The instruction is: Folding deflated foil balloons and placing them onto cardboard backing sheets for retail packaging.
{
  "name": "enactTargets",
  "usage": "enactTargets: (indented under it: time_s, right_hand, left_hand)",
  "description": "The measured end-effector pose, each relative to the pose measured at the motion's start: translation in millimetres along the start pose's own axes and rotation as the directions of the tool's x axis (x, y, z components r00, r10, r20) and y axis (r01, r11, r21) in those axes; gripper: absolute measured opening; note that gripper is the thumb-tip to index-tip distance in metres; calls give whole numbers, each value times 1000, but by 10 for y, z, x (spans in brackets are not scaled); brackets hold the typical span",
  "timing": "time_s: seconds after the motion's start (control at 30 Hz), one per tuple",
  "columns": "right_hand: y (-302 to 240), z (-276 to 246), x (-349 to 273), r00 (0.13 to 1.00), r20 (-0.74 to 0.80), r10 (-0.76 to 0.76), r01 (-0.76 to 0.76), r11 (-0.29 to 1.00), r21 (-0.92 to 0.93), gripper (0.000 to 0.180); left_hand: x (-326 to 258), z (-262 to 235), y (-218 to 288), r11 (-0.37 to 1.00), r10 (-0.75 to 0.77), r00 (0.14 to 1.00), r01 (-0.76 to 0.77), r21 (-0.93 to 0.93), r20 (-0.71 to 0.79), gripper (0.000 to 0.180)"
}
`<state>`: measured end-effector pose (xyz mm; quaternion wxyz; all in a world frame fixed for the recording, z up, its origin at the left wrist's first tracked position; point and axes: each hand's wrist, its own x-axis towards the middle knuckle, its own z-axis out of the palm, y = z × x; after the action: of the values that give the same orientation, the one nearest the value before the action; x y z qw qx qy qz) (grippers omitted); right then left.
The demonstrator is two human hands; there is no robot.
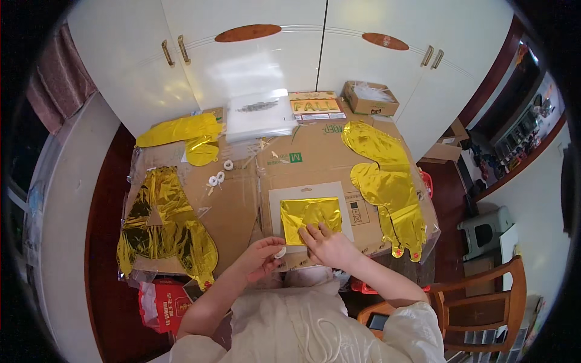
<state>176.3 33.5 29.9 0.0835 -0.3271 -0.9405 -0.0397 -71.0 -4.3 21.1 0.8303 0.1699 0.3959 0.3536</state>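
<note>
A folded gold foil balloon [302,213] lies on a white backing card [275,199] with a hang hole, near the front edge of the cardboard-covered table. My right hand [330,245] rests on the lower right of the foil, its fingers stretched out and pressing on it. At the card's lower left corner my left hand [261,257] pinches a small white roll [280,252], which looks like ribbon or tape. Unfolded gold foil letter balloons lie around: an A-shaped balloon [190,221] on the left and a curvy balloon [390,187] on the right.
Another gold balloon [181,133] lies at the back left, beside a stack of clear plastic sleeves [257,121]. Small white rolls [228,164] sit left of centre. An open carton [370,100] stands at the back, before white cabinets. A wooden chair [511,302] is at the right.
</note>
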Motion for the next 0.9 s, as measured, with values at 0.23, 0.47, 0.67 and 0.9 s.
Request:
enactTargets:
  time_s: [0.23,0.47,0.67,0.9]
  right_hand:
    - [174,188,-61,996,-77,38,-26,988,151,47]
    - [275,54,-59,972,37,234,-230,898,374,31]
    - [294,59,-61,966,21,258,-244,882,404,35]
    - [279,8,-57,964,43,263,-257,876,407,37]
  left_hand:
    - [172,43,-169,916,209,969,-148,372,-130,16]
    - [472,409,-200,901,298,954,-271,339,-27,31]
    - [317,514,-124,453,519,854,-233,861,-42,31]
    - [68,410,-314,-422,579,661,-257,869,477,30]
